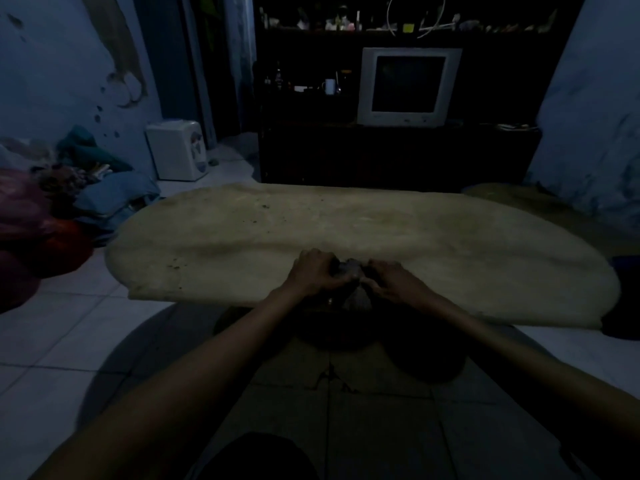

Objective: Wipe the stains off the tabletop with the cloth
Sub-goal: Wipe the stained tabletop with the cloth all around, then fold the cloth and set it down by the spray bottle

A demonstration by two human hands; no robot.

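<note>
From the head view, in a dim room, both hands meet at the near edge of the pale bench [450, 244]. The left hand [313, 271] and the right hand [391, 280] each have their fingers curled round a dark, bunched cloth [349, 268], so each grip is closed on it; part of the cloth hangs down past the bench edge between the wrists. The cloth sits at the near middle of the bench, touching its edge. Small dark stains [265, 206] speckle the far left of the bench top, and another cluster [175, 263] lies near the left front corner, well apart from the cloth. Beyond stand a dark cabinet with an old television [408, 86], a white appliance [176, 150] on the floor, and a heap of clothes [69, 188] at left

The likely trouble, as I judge it: the cloth is wadded tight, so a pass might only smear the specks or miss them; the poor light makes stains hard to spot; and the dangling end could drag on the floor and carry dirt back onto the bench
</note>
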